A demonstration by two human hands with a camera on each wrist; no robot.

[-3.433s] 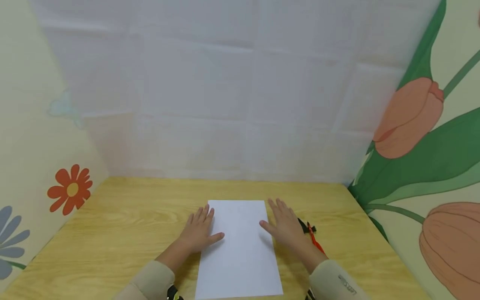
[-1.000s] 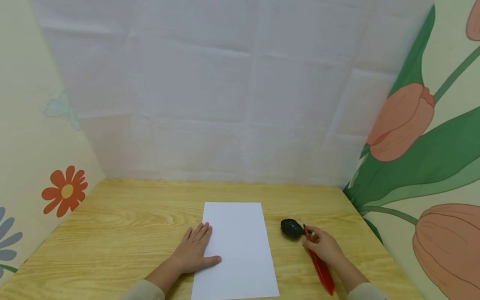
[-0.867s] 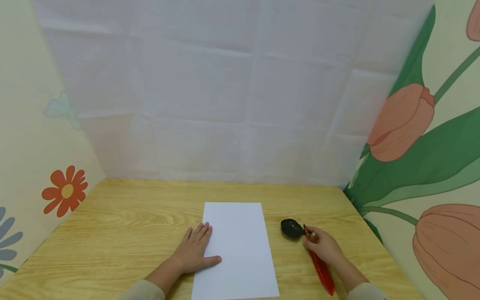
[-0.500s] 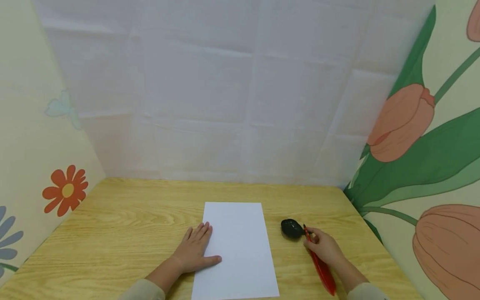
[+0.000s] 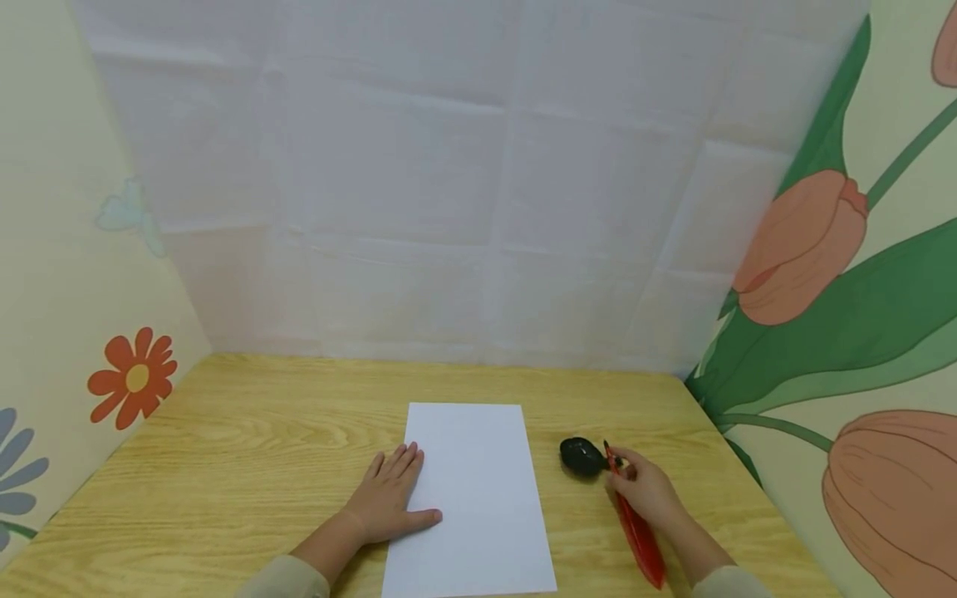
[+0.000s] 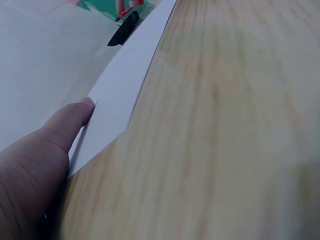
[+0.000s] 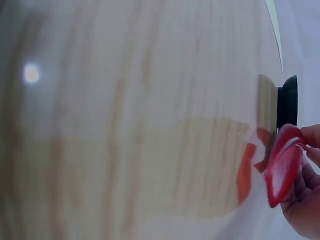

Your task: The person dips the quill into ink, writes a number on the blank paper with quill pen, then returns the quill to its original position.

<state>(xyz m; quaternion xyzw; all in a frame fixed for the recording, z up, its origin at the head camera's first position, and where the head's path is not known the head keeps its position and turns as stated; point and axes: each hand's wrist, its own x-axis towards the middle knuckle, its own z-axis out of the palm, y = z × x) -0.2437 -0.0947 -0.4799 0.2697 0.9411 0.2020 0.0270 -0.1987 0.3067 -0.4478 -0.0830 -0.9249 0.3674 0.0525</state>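
Observation:
A blank white sheet of paper (image 5: 486, 498) lies lengthwise on the wooden table. My left hand (image 5: 384, 502) rests flat across its left edge, fingers straight and thumb spread onto the sheet. To the right of the paper, my right hand (image 5: 649, 492) pinches a red, feather-shaped pen (image 5: 641, 544) with a dark tip pointing away from me. Its broad red end (image 7: 284, 172) hangs below the fingers in the right wrist view. Just left of those fingertips sits a glossy black rounded object (image 5: 581, 457), its narrow end overlapped by the pen.
The table (image 5: 262, 448) has a light wood-grain top. A creased white sheet of cloth or plastic (image 5: 404, 183) hangs behind its far edge. Walls painted with flowers stand at both sides, including a large tulip (image 5: 807, 249) on the right.
My right hand has left the paper's right edge and now holds the pen, whose tip has just risen slightly. My left hand has slid a little nearer along the sheet.

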